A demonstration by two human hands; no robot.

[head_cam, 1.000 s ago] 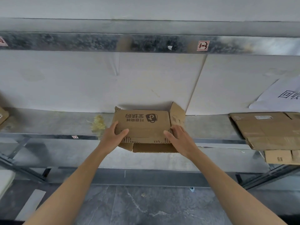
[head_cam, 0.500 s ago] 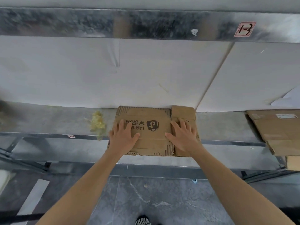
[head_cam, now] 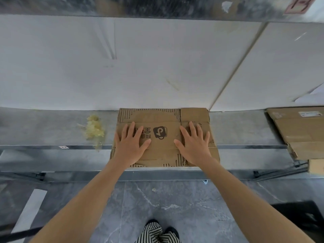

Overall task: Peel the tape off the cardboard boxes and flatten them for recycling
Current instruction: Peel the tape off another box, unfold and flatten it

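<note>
The step in hand is the flattening: the cardboard box (head_cam: pixel 163 120) lies collapsed on the metal shelf (head_cam: pixel 43 127), its far edge up against the white back panel (head_cam: pixel 157 67) and its near edge seeming to reach past the shelf's front rail. Both hands are spread on top of it with straight, splayed fingers and nothing gripped, the left hand (head_cam: pixel 129 144) pressing beside the printed logo and the right hand (head_cam: pixel 194 146) pressing over the crease where the narrower side panel joins. Torn patches showing bare corrugation along the far and near flaps suggest the tape is already off this box, and the crumpled yellowish wad (head_cam: pixel 93 130) just to its left on the shelf looks like peeled tape, though that cannot be confirmed. Well apart to the right lies a pile of flattened cardboard (head_cam: pixel 298 130), with a small box (head_cam: pixel 316 165) below its near corner. Judging from how flat the panels sit, this box is close to done; the next move probably calls for lifting the palms to check that the creases hold, then pinching an edge, most easily the near one if it does overhang, and sliding or carrying the sheet across to the pile without letting the flaps spring up again
</note>
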